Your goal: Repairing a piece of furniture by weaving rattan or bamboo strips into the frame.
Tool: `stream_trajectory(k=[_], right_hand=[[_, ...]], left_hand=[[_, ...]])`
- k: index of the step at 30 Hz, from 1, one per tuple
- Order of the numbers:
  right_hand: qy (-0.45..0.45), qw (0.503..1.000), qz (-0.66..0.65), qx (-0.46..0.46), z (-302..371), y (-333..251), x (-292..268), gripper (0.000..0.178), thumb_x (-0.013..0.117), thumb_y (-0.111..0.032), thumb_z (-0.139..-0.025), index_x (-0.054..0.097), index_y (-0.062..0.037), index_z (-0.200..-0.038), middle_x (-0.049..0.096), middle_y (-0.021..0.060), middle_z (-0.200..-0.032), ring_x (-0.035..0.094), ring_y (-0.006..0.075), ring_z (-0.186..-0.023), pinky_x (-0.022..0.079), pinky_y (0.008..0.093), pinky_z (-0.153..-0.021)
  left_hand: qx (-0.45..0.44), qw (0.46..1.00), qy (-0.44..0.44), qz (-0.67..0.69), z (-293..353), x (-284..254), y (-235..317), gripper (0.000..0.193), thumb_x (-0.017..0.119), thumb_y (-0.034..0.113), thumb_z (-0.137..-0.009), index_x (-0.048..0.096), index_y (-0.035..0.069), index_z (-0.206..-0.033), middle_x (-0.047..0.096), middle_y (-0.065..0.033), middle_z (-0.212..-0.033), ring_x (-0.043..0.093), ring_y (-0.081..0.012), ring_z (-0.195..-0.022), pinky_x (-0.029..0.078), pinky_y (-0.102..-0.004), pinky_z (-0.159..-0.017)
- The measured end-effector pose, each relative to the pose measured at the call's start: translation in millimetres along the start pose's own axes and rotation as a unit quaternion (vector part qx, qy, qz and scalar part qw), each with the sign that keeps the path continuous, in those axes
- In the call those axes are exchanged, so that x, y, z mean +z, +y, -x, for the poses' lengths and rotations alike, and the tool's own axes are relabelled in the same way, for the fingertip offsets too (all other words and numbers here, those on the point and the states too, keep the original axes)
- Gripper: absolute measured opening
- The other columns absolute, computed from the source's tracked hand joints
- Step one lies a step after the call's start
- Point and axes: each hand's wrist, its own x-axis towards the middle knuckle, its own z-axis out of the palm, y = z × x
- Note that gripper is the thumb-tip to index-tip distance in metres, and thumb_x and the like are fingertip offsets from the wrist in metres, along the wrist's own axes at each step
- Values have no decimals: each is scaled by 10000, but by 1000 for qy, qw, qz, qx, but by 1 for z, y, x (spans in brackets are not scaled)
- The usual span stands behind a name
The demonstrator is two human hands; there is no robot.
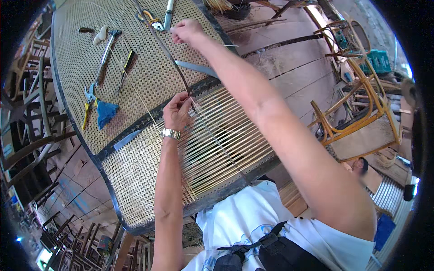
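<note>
A dark-framed panel [115,214] lies before me, part of it in woven cane mesh [131,180], part in parallel pale cane strands [235,122]. At the inner frame bar, my left hand [177,113], with a metal-band watch, has its fingers closed round the lower end of a long dark strip [165,49]. That strip runs up across the far mesh; a dark line continues below through the strands. Farther off, my right hand [187,31] is raised over the mesh with fingers closed; what they hold, if anything, cannot be made out.
On the far mesh lie a hammer [107,49], yellow-handled shears [89,95], a blue cloth [107,114], a yellow-and-black handled tool [129,59] and orange-handled pliers [154,21]. Flat blue-grey strips [196,68] rest at the frame bars. A rattan chair [361,135] stands right; wooden frames crowd the left.
</note>
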Motion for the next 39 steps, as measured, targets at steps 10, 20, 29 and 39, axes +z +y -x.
stream_trajectory(k=[10,20,29,39], right_hand=[[-263,900,343,-56,204,0,-46,843,759,-521,-855,485,81,-1379,714,132,-870,697,238,-819,562,365,-773],[-215,794,526,-216,191,17,-80,251,666,-170,-917,630,-72,-1145,702,142,-1029,697,355,-940,571,473,-783],[-470,735,453,-185,139,4,-54,438,734,-210,-869,589,-39,-1246,698,208,-1055,667,395,-1008,529,471,-861],[-465,735,440,-224,102,16,-52,204,653,-185,-944,697,-113,-1130,712,179,-928,678,352,-862,515,437,-747]], left_hand=[[-3,999,51,1,-4,-14,-17,255,737,172,-937,714,16,-1138,758,-59,-944,681,-102,-807,553,-268,-754],[46,985,94,-140,4,18,17,233,717,164,-950,692,17,-1129,724,-61,-948,649,-117,-827,535,-279,-770],[31,992,97,-71,3,14,9,184,739,149,-930,689,3,-1031,680,-61,-819,610,-109,-691,508,-275,-639],[21,991,127,26,-5,26,17,351,704,75,-952,579,11,-1274,716,-83,-1031,670,-121,-830,562,-279,-740]])
